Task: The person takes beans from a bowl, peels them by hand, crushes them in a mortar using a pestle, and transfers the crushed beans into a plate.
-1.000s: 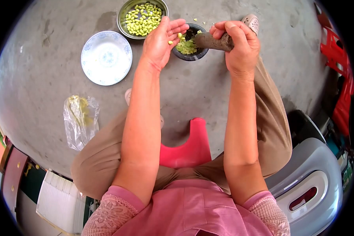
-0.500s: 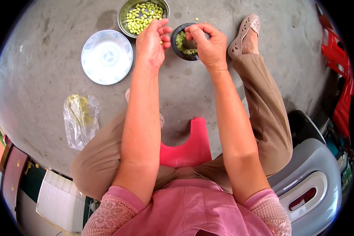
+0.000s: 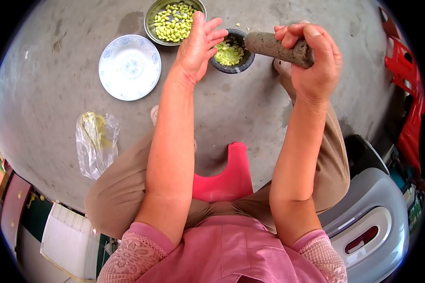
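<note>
A dark stone mortar (image 3: 234, 67) stands on the floor with crushed green beans (image 3: 228, 53) inside. My right hand (image 3: 316, 59) grips a thick stone pestle (image 3: 278, 48), tilted nearly level, its tip by the mortar's right rim. At the mortar's left rim my left hand (image 3: 197, 49) is spread, with no bean visible in it. Just behind that hand is a metal bowl (image 3: 148, 23) of whole green beans (image 3: 174, 22).
A white and blue plate (image 3: 130, 67) lies left of my left arm, and a clear plastic bag (image 3: 97, 144) is nearer me. A pink stool (image 3: 231, 177) is between my legs. At right are a grey stool (image 3: 392, 203) and a red chair (image 3: 401, 66).
The pestle went down into the mortar and is now lifted out to the right. My left hand has opened, and the beans seen at its fingers earlier no longer show.
</note>
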Demonstrator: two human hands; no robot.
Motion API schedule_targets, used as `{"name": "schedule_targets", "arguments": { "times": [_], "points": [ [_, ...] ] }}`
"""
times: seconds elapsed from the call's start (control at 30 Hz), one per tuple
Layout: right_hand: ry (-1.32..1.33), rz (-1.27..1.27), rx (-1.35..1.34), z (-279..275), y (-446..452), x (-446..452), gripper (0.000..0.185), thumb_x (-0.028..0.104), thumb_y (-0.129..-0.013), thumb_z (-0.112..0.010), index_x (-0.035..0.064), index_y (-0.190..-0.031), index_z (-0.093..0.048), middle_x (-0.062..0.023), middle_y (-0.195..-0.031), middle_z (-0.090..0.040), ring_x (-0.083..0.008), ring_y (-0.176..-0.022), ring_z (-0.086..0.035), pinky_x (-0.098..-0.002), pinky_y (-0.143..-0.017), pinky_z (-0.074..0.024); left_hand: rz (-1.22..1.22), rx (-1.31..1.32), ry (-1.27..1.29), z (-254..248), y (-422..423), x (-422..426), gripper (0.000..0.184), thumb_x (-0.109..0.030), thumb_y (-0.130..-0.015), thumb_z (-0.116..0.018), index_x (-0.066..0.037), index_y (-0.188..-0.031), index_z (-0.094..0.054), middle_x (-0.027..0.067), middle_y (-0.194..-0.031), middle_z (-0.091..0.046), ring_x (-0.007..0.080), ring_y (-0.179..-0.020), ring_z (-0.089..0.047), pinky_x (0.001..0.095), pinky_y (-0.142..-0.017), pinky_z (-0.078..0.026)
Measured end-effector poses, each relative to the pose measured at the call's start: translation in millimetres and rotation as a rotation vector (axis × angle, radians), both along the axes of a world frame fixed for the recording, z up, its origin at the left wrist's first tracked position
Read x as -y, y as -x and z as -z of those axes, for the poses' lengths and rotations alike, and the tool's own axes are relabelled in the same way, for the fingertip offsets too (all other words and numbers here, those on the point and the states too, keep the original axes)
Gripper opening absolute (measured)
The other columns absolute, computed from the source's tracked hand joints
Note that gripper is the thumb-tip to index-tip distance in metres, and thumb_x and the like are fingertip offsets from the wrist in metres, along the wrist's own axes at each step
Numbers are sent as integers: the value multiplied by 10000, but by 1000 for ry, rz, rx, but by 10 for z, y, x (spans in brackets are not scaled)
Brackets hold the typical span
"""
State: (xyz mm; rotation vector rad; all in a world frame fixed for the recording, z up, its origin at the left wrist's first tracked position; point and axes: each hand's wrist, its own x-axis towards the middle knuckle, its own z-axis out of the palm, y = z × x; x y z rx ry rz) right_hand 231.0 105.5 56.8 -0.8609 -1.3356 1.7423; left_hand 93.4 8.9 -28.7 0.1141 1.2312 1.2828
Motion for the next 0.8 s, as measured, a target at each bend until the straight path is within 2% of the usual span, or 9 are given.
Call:
{"name": "schedule_targets", "arguments": {
  "times": [0.03, 0.07, 0.13, 0.23, 0.27, 0.4, 0.6, 0.73, 0.8],
  "points": [
    [-24, -43, -21, -9, -8, 3, 180, 76, -786, -448, -60, -753, -562, -125, -658, -542, -245, -692, -552, -400, -761, -446, -19, 4, 16, -50, 17, -12, 716, -574, -863, -184, 5, -1256, -342, 167, -1144, -477, 233, -1054, -449, 337, -896, -343],
    [-21, -42, -20, 22, 17, 26, 180, 76, -786, -448, -60, -753, -562, -125, -658, -542, -245, -692, -552, -400, -761, -446, -37, 7, 32, -78, 30, -18, 687, -553, -873, -198, 5, -1236, -366, 163, -1109, -500, 237, -1020, -477, 342, -875, -367],
    [5, -9, -7, 186, 160, 139, 147, 66, -772, -516, -44, -720, -597, -67, -619, -578, -127, -604, -550, -240, -577, -443, -147, -8, 67, -47, 63, -6, 640, -522, -883, -217, 4, -1202, -393, 156, -1072, -516, 234, -971, -502, 344, -838, -395],
    [-67, -39, 337, 880, 294, 407, 165, 116, -772, -536, -8, -693, -611, -15, -608, -580, -64, -562, -509, -211, -530, -415, -337, -17, 94, 6, 113, 27, 511, -431, -906, -266, 2, -1105, -452, 143, -995, -539, 224, -863, -539, 346, -741, -446],
    [-43, 12, 295, 941, 327, 433, 166, 125, -765, -545, -4, -687, -613, -16, -603, -579, -62, -561, -507, -208, -524, -409, -368, -3, 96, -2, 113, 35, 497, -418, -908, -270, 3, -1097, -454, 141, -982, -539, 226, -857, -538, 347, -742, -445],
    [152, 12, 199, 801, 308, 316, 169, 101, -770, -534, -24, -681, -607, -34, -597, -577, -75, -557, -504, -208, -518, -398, -424, 27, 65, -32, 117, 44, 450, -378, -912, -293, 7, -1074, -458, 137, -955, -537, 231, -840, -534, 349, -739, -446],
    [58, -30, 93, 229, 166, 121, 193, 123, -780, -521, -22, -699, -619, -44, -599, -583, -87, -567, -522, -217, -539, -416, -471, 36, 44, 22, 147, 48, 422, -353, -916, -300, 6, -1066, -461, 133, -952, -534, 229, -834, -532, 346, -732, -452],
    [-5, 10, 341, 890, 362, 318, 195, 145, -769, -524, -8, -706, -628, -17, -591, -586, -78, -572, -528, -216, -560, -431, -489, 63, 51, 40, 133, 47, 408, -346, -916, -307, 1, -1064, -463, 127, -943, -533, 226, -830, -532, 343, -731, -453],
    [4, -6, 321, 879, 398, 263, 184, 125, -772, -531, -20, -703, -621, -28, -606, -588, -84, -578, -531, -214, -554, -426, -495, 72, 52, 40, 132, 30, 406, -344, -915, -309, 1, -1063, -463, 126, -941, -533, 226, -828, -532, 343, -731, -453]
  ]
}}
